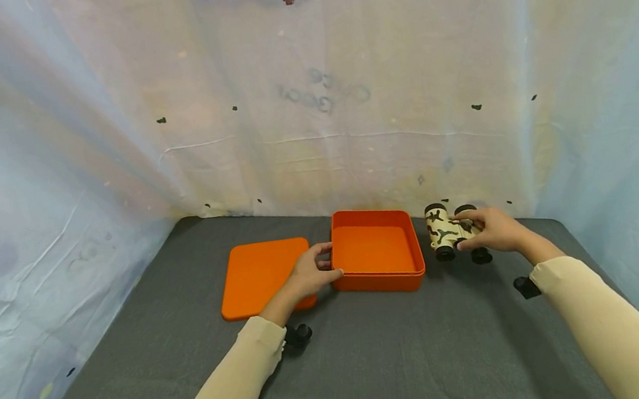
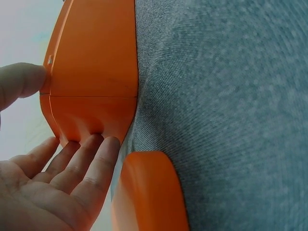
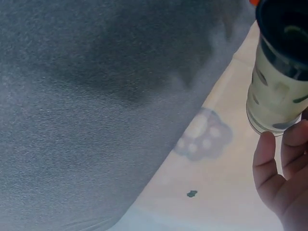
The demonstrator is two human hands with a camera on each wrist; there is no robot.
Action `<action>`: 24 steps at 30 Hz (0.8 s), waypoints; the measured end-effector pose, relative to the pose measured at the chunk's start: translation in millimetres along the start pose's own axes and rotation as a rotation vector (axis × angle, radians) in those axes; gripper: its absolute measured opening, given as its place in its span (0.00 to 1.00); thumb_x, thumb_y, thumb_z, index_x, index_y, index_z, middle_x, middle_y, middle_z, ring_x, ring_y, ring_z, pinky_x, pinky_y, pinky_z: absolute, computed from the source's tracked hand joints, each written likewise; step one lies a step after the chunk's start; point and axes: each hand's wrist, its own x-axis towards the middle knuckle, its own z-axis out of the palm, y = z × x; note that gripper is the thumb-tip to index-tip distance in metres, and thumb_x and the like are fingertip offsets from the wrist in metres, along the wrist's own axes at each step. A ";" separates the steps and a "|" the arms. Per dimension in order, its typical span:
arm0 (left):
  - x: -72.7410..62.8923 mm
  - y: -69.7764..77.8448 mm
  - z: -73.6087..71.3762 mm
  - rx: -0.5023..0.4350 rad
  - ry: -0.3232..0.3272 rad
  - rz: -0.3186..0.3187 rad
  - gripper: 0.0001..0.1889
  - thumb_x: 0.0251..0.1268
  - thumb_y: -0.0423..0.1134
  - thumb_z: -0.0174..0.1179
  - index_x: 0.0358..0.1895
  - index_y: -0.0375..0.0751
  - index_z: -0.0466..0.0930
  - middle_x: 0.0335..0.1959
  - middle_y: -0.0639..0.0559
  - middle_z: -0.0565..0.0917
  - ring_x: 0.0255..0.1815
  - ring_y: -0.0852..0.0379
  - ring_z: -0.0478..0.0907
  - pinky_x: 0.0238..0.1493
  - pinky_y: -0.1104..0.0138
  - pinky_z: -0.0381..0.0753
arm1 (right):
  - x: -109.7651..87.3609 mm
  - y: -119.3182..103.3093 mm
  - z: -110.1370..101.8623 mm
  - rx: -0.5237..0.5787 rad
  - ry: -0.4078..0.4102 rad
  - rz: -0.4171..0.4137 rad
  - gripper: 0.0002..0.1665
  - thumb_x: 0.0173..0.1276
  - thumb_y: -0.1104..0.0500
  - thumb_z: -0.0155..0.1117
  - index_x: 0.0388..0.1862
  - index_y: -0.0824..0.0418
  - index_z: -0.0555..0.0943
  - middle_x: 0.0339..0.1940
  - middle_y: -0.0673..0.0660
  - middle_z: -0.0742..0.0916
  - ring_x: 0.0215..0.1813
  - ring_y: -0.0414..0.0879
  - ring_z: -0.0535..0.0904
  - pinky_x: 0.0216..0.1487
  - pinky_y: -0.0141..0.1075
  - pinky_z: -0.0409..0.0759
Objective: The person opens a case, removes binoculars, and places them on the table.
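An orange box without a cover stands on the grey cloth in the head view. My left hand is at its left side. In the left wrist view, the fingertips touch the side wall of the box, and the thumb rests by its rim. The flat orange lid lies to the left, partly behind that hand. Camouflage binoculars are gripped by my right hand, over the cloth right of the box. Only one barrel of the binoculars shows in the right wrist view.
A grey cloth covers the table. Pale patterned sheets hang behind it and at both sides, close to the table's back edge. A black camera mount sits under the left wrist.
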 end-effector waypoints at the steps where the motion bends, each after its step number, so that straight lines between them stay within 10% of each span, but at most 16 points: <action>1: 0.2 0.0 0.0 -0.002 -0.001 -0.002 0.36 0.58 0.39 0.68 0.71 0.45 0.64 0.69 0.47 0.69 0.61 0.48 0.76 0.54 0.57 0.81 | -0.5 0.9 0.5 -0.001 0.001 -0.001 0.43 0.57 0.46 0.73 0.67 0.62 0.71 0.20 0.51 0.63 0.23 0.43 0.57 0.26 0.36 0.58; 24: -4.5 5.9 -1.1 0.025 0.003 -0.007 0.37 0.58 0.39 0.68 0.72 0.44 0.63 0.70 0.48 0.68 0.61 0.47 0.76 0.55 0.56 0.81 | -10.3 24.7 20.5 0.015 -0.012 0.046 0.43 0.58 0.45 0.72 0.67 0.62 0.71 0.19 0.50 0.64 0.21 0.43 0.57 0.25 0.37 0.58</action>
